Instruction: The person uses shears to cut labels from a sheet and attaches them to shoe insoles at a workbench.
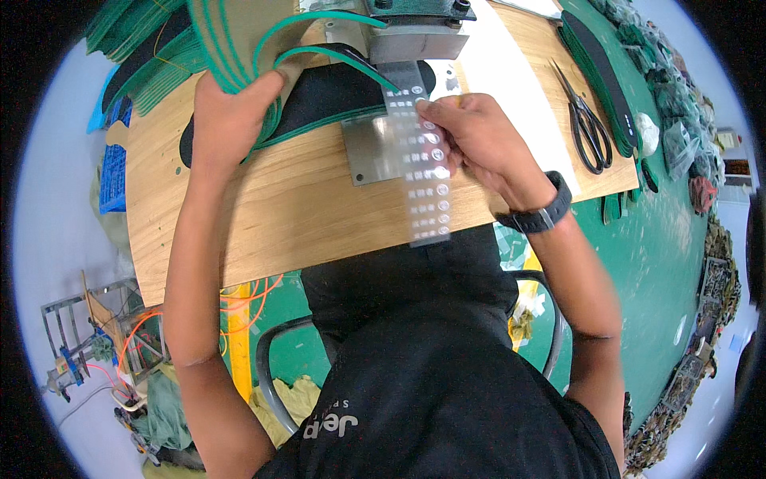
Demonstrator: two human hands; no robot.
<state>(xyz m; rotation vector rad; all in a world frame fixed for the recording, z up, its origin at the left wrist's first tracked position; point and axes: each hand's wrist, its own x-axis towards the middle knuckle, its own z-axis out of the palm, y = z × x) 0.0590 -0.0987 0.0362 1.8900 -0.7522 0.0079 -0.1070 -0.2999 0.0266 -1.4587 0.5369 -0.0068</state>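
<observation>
Strip [429,191]: centre of frame, right of the middle line, translucent, long axis near vertical, lower end leaning slightly right. Upper end lies near the front of the press [419,44]; lower end reaches past the near edge of the table [279,227], above my lap. It crosses the right part of the metal plate [371,152]; contact between the two: cannot tell.

My right hand [483,136] is the nearer one, pinching the strip at its right edge, upper half, thumb on top. My left hand [231,112], upper left of centre, grips a bundle of green-edged insoles [255,28], thumb toward the right. From that grip two curved layers arch rightward; the lower one's tip comes to the strip's upper end, so that tip and the strip meet, or nearly meet, between my hands. A dark insole [319,96] lies flat behind, long axis left to right, roughly square to the strip.

Writing: the strip carries repeated rows of small pale characters, each with a round mark at right; blurred, not legible to me. My black shirt [447,359], lower centre, bears pale lettering, upside down in the frame. No other label made out.
</observation>
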